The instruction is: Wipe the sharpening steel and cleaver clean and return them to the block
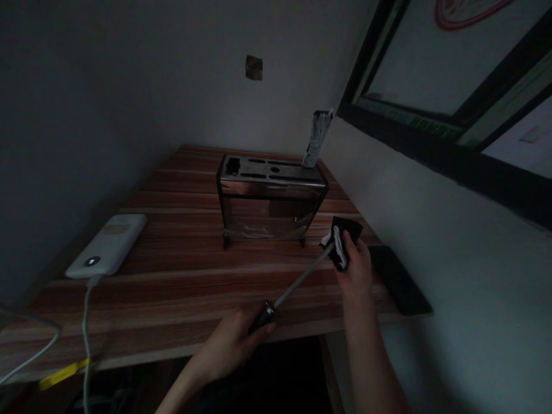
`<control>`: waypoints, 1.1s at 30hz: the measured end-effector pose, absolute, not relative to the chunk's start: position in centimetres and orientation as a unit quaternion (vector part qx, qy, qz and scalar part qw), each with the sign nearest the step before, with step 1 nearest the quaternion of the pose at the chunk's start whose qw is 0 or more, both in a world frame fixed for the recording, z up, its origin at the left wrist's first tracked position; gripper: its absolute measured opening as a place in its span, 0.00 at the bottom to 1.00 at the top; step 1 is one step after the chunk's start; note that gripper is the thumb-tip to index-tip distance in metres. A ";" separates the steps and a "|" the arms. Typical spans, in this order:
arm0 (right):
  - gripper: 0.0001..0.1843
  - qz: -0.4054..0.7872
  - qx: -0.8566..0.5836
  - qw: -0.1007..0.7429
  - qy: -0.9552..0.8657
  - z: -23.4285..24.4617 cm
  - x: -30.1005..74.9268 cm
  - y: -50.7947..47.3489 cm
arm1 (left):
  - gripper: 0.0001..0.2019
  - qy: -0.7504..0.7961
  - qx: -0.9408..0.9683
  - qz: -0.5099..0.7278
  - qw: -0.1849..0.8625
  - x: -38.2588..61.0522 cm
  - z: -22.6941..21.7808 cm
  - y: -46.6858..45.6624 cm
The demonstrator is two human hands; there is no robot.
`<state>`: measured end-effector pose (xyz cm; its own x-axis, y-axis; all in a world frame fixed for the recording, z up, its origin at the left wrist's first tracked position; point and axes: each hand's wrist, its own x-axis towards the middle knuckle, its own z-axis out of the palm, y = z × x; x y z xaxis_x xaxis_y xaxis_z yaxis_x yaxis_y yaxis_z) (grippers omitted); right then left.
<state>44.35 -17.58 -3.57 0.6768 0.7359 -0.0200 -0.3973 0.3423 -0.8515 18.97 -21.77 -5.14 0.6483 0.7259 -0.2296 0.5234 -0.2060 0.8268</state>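
A: Dim room, wooden bench (pixel 181 270). Left hand (pixel 241 339) closed round the black handle of a sharpening rod (pixel 302 279), well in front of the knife block (pixel 269 198), out by the bench's near edge.

B: And the right hand (pixel 356 270)?

A: Pinched shut on a black-and-white cloth (pixel 340 241), wrapped over the rod's tip, just in front of the knife block's right corner. Rod slanting up from handle to cloth, apparently clear of the bench top.

B: Best way to wipe it, judging by that?

A: Probably this: grip the handle firmly and low, with no wobble at the far end. Draw the cloth down the full shaft in one direction, from the knife block side toward the handle. Turn the rod a little in the left hand between passes to reach all the way round. Fold the cloth thick between fingers and steel. Aim the tip off to the side of the knife block, away from what looks like clear film on its front.

B: Anything close enough to matter?

A: Dark flat slab (pixel 399 279) right of the knife block, just beside the right wrist. White power bank (pixel 107 244) with its cable (pixel 86 322) left of the knife block, well apart from both hands. Wrapped piece (pixel 317 138) standing at the knife block's rear right corner, above and behind the cloth.
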 end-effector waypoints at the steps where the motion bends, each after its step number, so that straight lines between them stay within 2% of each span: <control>1: 0.17 0.355 -0.449 0.800 -0.181 -3.6 44.3 -17.7 | 0.12 0.405 0.771 0.105 0.481 19.0 -5.2 -21.8; 6: 0.16 0.364 -0.455 0.789 -0.192 -4.1 43.1 -18.4 | 0.13 0.406 0.765 0.108 0.489 18.9 -5.4 -21.8; 10: 0.15 0.401 -0.473 0.748 -0.237 -5.0 40.6 -19.2 | 0.13 0.411 0.751 0.118 0.503 19.0 -5.4 -21.8; 18: 0.18 0.484 -0.500 0.669 -0.262 -7.2 35.4 -22.0 | 0.16 0.420 0.699 0.146 0.560 19.1 -5.9 -22.0; 26: 0.20 0.457 -0.536 0.622 -0.342 -8.1 33.6 -23.9 | 0.19 0.407 0.682 0.162 0.586 19.0 -6.3 -22.0; 33: 0.22 0.468 -0.535 0.614 -0.345 -7.8 34.1 -24.1 | 0.19 0.404 0.707 0.146 0.562 18.9 -6.2 -22.0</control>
<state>34.07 -24.12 -7.78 0.3246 0.9427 -0.0772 -0.2055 -0.0093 -0.9786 18.87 -22.01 -6.19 0.6317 0.7345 -0.2479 0.4068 -0.0419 0.9125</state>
